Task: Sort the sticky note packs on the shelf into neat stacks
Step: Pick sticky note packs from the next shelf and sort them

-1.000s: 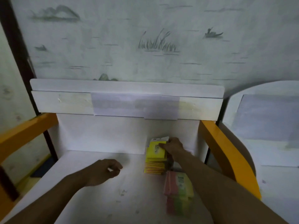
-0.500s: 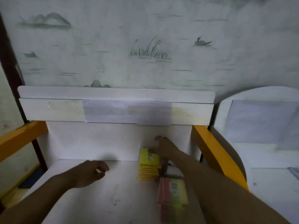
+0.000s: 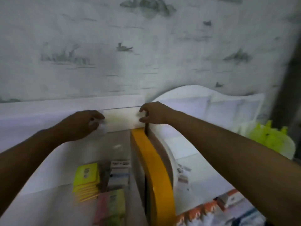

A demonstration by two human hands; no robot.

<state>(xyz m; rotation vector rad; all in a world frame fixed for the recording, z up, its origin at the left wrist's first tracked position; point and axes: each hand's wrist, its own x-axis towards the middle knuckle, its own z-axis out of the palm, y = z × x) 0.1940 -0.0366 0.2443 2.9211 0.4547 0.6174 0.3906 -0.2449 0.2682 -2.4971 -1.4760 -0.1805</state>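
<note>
Sticky note packs sit low on the white shelf (image 3: pixel 48 201), well below both hands: a yellow stack (image 3: pixel 86 181) stands near the shelf's right side, a white-and-blue pack (image 3: pixel 119 173) lies just beside it to the right, and a pink-and-green stack (image 3: pixel 111 207) lies nearer the camera, just in front of both. The left hand (image 3: pixel 81 124) hangs up by the shelf's white back panel (image 3: pixel 120 118) with its fingers curled inward; the blur hides whether that grip holds anything. The right hand (image 3: pixel 153 113) is raised at the panel's right end with thumb and fingers bent in a narrow, empty grip, touching no pack. An orange side rail (image 3: pixel 156 173) bounds the shelf just right of the packs, leaving them little room on that side, while bare white surface spreads to their left. Beyond the rail a second white shelf (image 3: pixel 195 160) carries small scattered items, with something lime green (image 3: pixel 270 136) at its far right. Pale wallpaper (image 3: pixel 130 46) with grey ink-style landscape marks fills the background, and the whole view is motion-blurred.
</note>
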